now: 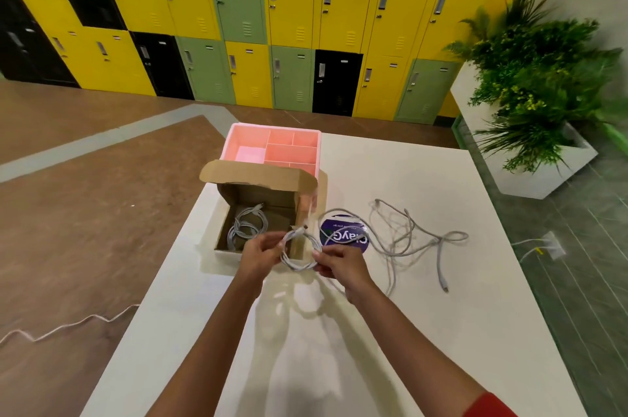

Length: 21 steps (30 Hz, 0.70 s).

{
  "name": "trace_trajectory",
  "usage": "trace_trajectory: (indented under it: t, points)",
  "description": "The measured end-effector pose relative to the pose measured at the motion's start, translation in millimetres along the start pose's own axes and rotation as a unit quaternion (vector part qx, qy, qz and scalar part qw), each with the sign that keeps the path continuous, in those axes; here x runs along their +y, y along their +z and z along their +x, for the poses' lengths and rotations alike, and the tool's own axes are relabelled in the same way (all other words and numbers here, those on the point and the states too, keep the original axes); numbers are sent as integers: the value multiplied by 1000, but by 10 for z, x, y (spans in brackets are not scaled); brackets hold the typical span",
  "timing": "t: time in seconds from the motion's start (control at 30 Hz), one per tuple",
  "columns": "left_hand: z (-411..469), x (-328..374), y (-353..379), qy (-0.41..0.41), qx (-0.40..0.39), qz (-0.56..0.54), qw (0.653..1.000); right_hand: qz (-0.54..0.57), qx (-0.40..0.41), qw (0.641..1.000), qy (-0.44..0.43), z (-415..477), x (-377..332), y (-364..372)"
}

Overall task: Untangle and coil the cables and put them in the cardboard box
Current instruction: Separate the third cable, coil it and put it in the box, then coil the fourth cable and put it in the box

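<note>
Head view: a white table (pixel 424 331) seen from above, with both forearms reaching out over it.
Left hand (pixel 260 255): fingers curled, thumb and fingertips pinching the left side of the coil. It is above the box's near right corner.
Right hand (pixel 339 263): fingers curled, pinching the coil's lower right side. A red sleeve (pixel 489 406) shows at the near end of this arm.
Coil (pixel 299 267): a small round loop of pale grey cable, held up between the two hands above the tabletop, just at the box's near right corner. A plug end sticks up at its top.
Strand (pixel 339 211): pale cable that arcs from the coil over the disc toward the tangle. Whether it joins the tangle I cannot tell.
Tangle (pixel 440 240): loose pale cables lying on the tabletop right of the disc, toward the right edge, with loops crossing one another. One plug end points to the near edge.
Box (pixel 258 175): brown cardboard, at the tabletop's left edge near the far left corner. Its lid flap is open and stands at the far side.
Bundle (pixel 246 226): coiled pale cables lying on the box floor, in its left half.
Tray (pixel 272 148): pink, split into compartments, at the far left corner just behind the box.
Disc (pixel 343 234): purple, round, with white lettering, flat on the tabletop just right of the box.
Lockers (pixel 292 25): yellow, green and black doors along the far wall.
Plant (pixel 537 83): green, in a white planter beyond the far right corner.
Cord (pixel 68 326): white, wavy, on the brown floor left of the table.
</note>
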<state>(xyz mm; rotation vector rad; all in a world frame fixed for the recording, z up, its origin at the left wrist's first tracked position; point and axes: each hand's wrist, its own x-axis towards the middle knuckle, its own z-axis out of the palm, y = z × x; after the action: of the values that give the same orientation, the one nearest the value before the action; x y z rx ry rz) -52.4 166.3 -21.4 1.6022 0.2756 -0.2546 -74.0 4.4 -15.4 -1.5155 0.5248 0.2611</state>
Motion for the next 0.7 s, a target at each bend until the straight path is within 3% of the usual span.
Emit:
trace_trajectory:
  t: [0.2,0.43,0.7]
  points:
    - [231,-21,-273,-7,90,20,996,-50,24,998,-13,261,-10,355]
    - [561,-34,-461,-12,169,75,983,-182,-35,982,-26,532,-139,619]
    - [629,-178,-371,-23,199,103,974,-234,-44,971,-33,644,-85,662]
